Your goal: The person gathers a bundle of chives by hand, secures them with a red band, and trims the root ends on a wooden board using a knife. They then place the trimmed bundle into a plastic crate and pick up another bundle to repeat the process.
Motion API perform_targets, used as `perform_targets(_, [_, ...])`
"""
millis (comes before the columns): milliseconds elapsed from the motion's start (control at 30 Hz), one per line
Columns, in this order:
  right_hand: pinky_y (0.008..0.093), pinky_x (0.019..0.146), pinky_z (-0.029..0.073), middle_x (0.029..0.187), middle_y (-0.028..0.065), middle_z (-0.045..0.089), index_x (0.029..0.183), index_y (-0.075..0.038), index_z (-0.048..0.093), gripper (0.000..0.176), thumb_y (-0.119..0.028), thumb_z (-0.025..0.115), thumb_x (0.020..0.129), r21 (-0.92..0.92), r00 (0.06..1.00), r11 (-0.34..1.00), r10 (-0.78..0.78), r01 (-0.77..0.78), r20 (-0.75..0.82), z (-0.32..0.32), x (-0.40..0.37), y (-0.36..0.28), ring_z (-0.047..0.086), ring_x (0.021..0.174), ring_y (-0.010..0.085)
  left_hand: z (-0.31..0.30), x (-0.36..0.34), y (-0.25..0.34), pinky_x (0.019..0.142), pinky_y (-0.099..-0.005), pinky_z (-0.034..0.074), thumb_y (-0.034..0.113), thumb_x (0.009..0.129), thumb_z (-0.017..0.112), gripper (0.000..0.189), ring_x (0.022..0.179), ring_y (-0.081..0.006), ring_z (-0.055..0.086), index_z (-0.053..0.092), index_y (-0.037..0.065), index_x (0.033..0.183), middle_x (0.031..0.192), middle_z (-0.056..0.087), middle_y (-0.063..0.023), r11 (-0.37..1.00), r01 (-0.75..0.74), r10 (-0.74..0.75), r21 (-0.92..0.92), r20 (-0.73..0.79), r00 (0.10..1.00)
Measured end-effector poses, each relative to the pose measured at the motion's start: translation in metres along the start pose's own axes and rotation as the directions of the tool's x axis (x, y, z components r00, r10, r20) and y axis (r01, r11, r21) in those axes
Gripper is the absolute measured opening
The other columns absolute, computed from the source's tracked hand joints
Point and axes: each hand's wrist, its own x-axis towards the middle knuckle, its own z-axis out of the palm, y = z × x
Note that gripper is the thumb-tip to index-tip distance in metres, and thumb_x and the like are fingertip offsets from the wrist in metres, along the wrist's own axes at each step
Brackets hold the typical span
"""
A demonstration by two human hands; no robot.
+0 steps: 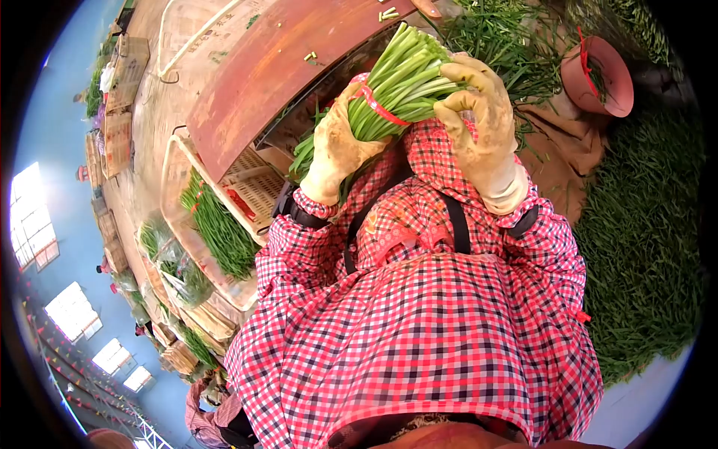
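Note:
Both my hands wear dirty cream gloves, with red checked sleeves behind them. My left hand [336, 150] grips a bundle of green chive-like stalks [404, 78] just below a red band [381, 108] wrapped around it. Higher up on the right side of the same bundle, my right hand [479, 123] closes its fingers around the stalks. The bundle is held up in front of my chest, with its cut ends pointing up and away from me.
A red-brown board [277, 67] with a few cut stalk bits lies ahead. White plastic crates [247, 187] to the left hold more green bundles. A pink bucket [598, 75] stands at the upper right, and loose greens [643, 224] are heaped along the right. Another person's checked sleeve [213, 415] shows at the lower left.

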Motion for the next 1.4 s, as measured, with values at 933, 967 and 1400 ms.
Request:
perform_targets(933, [0.032,0.085,0.062,0.104,0.0172,0.076,0.101,0.006,0.074,0.025,-0.015,0.06,0.105,-0.097,0.703,0.927,0.204,-0.362,-0.681,-0.209,0.03,0.089,0.075,0.091,0.0241,0.001,-0.011,-0.024,0.11,-0.0384,0.046,0.026,0.063,0.098,0.114,0.13,-0.028,0.058,0.035,-0.001,0.154,0.142,0.059,-0.0179,0.993,0.007,-0.008,0.117,0.008,1.0])
perform_targets(967, [0.0333,0.087,0.061,0.107,0.0163,0.076,0.102,0.005,0.074,0.026,-0.016,0.06,0.105,-0.127,0.668,0.889,0.23,-0.441,-0.708,-0.208,0.028,0.099,0.075,0.093,0.0242,0.003,-0.01,-0.03,0.11,-0.0371,0.046,0.024,0.065,0.098,0.109,0.129,-0.0257,0.059,0.037,-0.001,0.152,0.141,0.06,-0.017,1.0,0.005,-0.006,0.025,0.015,1.0])
perform_targets(1400, [0.0395,0.109,0.048,0.133,0.007,0.068,0.116,-0.012,0.074,0.027,-0.021,0.078,0.091,0.224,0.992,0.967,0.106,-0.119,0.069,-0.05,0.008,0.034,0.063,0.124,0.0228,0.001,-0.014,-0.017,0.098,-0.0327,0.054,0.019,0.07,0.094,0.09,0.111,-0.0166,0.068,0.048,-0.005,0.144,0.126,0.071,-0.0122,0.997,0.029,-0.038,-0.077,-0.109,0.993])
